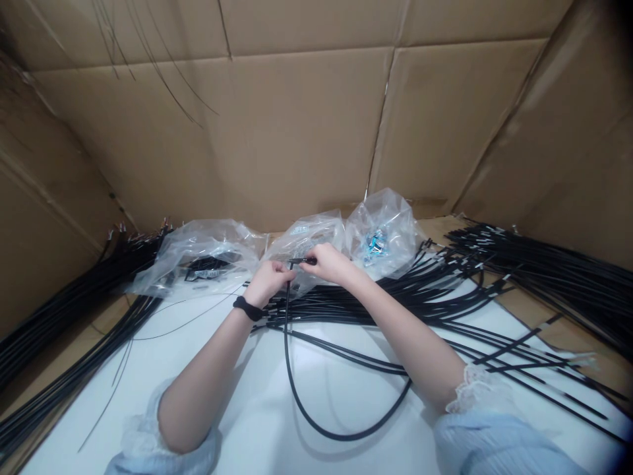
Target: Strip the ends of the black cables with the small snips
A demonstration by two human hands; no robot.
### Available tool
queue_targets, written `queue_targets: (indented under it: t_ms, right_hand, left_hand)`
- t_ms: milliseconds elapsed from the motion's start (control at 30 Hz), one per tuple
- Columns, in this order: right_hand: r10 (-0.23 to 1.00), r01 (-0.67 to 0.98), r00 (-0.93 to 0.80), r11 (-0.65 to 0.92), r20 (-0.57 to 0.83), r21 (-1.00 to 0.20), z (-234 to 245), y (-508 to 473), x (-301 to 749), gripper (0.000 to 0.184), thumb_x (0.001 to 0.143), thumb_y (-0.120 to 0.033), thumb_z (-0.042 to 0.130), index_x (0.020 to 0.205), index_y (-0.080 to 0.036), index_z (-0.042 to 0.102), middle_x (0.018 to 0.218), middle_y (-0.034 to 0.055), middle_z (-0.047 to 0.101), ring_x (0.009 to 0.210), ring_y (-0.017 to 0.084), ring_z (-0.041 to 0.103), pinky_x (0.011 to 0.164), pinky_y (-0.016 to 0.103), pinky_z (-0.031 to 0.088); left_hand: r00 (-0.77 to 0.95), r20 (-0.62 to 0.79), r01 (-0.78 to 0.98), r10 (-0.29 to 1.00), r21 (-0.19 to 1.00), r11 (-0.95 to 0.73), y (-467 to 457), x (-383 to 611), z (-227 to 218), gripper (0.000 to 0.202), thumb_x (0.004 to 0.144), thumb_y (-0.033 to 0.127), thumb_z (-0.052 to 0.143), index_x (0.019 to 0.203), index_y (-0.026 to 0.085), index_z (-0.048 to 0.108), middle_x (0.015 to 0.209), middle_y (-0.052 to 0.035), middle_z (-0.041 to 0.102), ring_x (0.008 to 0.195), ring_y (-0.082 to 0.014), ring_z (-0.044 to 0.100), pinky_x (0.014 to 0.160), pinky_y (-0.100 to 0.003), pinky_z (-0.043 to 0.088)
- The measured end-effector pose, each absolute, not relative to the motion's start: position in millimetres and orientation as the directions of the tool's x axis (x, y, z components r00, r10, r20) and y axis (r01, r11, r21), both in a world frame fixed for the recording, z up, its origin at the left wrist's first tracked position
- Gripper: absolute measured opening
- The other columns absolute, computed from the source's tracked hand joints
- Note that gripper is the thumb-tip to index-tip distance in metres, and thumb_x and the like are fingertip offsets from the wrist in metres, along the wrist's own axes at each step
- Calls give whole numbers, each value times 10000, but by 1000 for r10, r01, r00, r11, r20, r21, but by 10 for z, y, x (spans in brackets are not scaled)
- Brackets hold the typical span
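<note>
pile of cables [59, 316] far left on my feed, bag [208, 257] next, left hand [267, 280] pinched shut on the cable [286, 330] near its tip, right hand [331, 262] gripping that tip, cable loops down over the white table [247, 422], second bag [383, 231] just right, more cables [544, 270] beyond

Three clear plastic bags [198, 260] lying far across the worktop [257, 422], two hands, left hand [267, 280] and right hand [331, 262], pinching one looping black cable [297, 396], one black wristband [247, 308] showing, bundled black cables [544, 264] piling beyond counting
</note>
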State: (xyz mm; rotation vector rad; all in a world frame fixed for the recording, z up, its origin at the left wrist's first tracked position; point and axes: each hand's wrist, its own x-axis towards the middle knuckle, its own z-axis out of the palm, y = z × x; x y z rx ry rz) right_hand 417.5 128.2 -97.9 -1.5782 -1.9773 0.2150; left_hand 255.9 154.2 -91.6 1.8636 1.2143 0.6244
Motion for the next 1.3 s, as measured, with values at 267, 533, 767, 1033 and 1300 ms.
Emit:
queue_targets:
  t_ms: [267,533,767,1033,1300]
  right_hand:
    - [923,815,-76,275,377,-510,-933,1328,4340,326,781,-375,465,622,-98,534,568,24,515,519,82,389,490,222,230]
    - [921,831,-131,303,366,-466,-839,1243,4300,300,754,-373,489,616,-110,530,532,2,473,509,73,353,485,225,227]
    - [924,869,-109,268,367,-416,-857,1207,4182,256,765,-319,505,645,-105,577,596,50,549,519,92,405,507,234,250]
    - [846,791,-50,357,530,-496,-765,1157,4161,238,796,-319,497,705,-115,579,668,37,569,594,95,444,561,224,285]
    - [808,264,272,460,523,-848,-609,1089,4207,414,788,-519,481,664,-160,317,544,-38,349,479,56,329,476,204,266]
  left_hand:
    - [427,43,553,903,778,-298,1558,2548,-857,228,657,291,564,535,106,510,517,5,473,512,-87,411,542,-219,307]
    - [438,111,607,892,695,-384,1536,2547,-828,240,674,312,547,543,115,507,521,-4,490,522,-106,427,552,-229,304]
    - [380,280,694,882,543,-472,1481,2591,-860,159,665,208,533,539,133,473,540,-19,484,554,-125,400,592,-246,255]
    - [403,284,640,870,592,-490,1467,2566,-780,230,722,266,522,543,127,480,533,-22,488,534,-120,406,570,-245,260]
    - [533,265,384,804,771,-509,1283,2506,-475,342,841,359,397,888,89,602,691,-35,557,634,-116,475,614,-220,374]
